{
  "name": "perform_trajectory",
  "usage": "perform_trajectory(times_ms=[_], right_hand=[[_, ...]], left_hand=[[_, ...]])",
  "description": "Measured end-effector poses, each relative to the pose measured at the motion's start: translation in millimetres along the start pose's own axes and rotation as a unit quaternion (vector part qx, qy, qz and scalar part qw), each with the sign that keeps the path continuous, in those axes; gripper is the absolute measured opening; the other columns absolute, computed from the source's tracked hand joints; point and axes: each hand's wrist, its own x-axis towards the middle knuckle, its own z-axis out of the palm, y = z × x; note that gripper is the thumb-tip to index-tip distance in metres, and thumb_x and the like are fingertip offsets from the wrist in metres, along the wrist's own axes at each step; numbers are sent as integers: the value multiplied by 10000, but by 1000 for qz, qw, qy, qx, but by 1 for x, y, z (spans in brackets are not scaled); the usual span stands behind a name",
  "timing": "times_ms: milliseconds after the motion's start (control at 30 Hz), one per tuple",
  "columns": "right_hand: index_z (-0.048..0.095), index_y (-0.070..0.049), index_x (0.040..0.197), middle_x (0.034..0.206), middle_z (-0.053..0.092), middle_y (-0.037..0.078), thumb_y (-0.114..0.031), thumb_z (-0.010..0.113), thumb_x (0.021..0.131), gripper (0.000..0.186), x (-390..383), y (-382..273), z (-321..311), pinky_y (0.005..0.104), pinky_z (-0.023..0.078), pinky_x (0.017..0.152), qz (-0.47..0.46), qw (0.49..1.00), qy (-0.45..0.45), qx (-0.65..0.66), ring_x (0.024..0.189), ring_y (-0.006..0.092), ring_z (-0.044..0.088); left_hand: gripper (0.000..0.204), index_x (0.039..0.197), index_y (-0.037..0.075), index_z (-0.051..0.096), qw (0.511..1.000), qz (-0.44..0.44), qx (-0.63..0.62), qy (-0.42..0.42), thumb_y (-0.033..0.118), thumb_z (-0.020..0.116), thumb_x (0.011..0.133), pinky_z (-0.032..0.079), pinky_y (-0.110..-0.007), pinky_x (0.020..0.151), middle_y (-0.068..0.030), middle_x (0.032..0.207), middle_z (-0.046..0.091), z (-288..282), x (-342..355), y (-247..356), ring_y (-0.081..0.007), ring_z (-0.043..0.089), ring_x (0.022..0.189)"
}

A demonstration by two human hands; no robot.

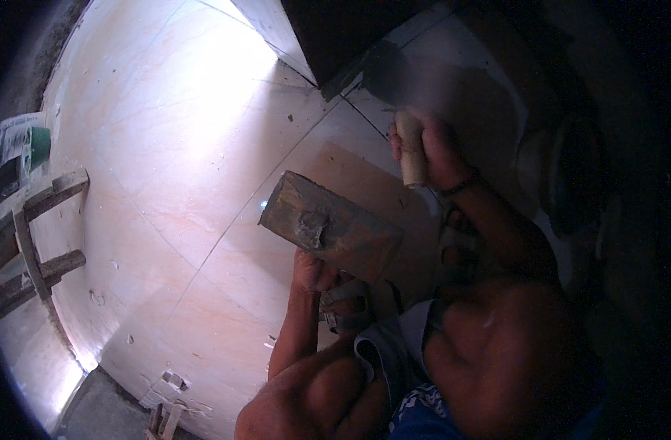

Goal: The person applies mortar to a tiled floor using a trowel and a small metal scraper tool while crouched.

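Note:
My left hand (315, 272) is closed under a worn rectangular mortar board (343, 235), holding it tilted above the floor. A small lump of grey mortar (312, 228) sits on its face. Farther off and to the right, my right hand (439, 150) grips a tool by its light wooden handle (412, 158), apparently a trowel. Its working end is lost in blur and shadow beside a dark grey patch (388, 72) on the floor, close to the corner of a wall. Whether it touches the floor I cannot tell.
Large pale tiles (196, 183) cover the floor, with bright light at the far left and deep shadow at right. A rough wooden frame (49, 194) and a green container (37, 147) stand at left. The wall corner (321, 81) juts in from the far side. Crumbs (175, 380) lie near left.

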Motion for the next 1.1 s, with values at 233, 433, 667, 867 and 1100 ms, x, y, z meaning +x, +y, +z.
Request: perform_trajectory(times_ms=[233, 433, 667, 867, 1100], right_hand=[[457, -72, 882, 683, 503, 60, -356, 426, 849, 287, 0, 19, 11, 296, 447, 520, 25, 999, -19, 2, 553, 165, 512], [455, -76, 879, 675, 505, 64, -367, 411, 855, 296, -9, 28, 21, 313, 450, 531, 41, 999, -29, -19, 551, 171, 514], [488, -64, 904, 671, 499, 43, -361, 444, 848, 305, -43, 16, 17, 270, 425, 501, 115, 987, 18, -108, 535, 129, 497], [492, -33, 1056, 862, 545, 66, -269, 579, 782, 372, -82, -3, -29, 269, 451, 662, -53, 917, 61, -390, 741, 145, 544], [554, -24, 996, 950, 565, 136, -266, 666, 707, 393, -114, -28, -71, 365, 451, 763, -283, 594, -85, -749, 859, 257, 561]], left_hand=[[398, 1203, 17, 395, 1000, -8, 12, 2, 154, 502, 846, 378, -473, 923, -155, 1212, 450, 5, 1, -2, -315, 465, 1084], [407, 1203, 14, 398, 999, -3, 29, 17, 161, 512, 840, 373, -456, 929, -156, 1214, 449, 2, 3, -4, -309, 464, 1084], [403, 1198, -1, 398, 999, -7, 9, 53, 144, 511, 840, 376, -448, 924, -161, 1199, 457, 0, 2, -2, -311, 468, 1074], [350, 1173, -26, 407, 990, 20, 71, 123, 71, 478, 844, 401, -441, 896, -184, 1141, 478, 7, 2, 4, -309, 487, 1041], [310, 1127, -23, 455, 987, 64, 113, 94, 115, 473, 850, 430, -435, 854, -172, 1110, 505, 36, 11, 15, -302, 523, 977]])
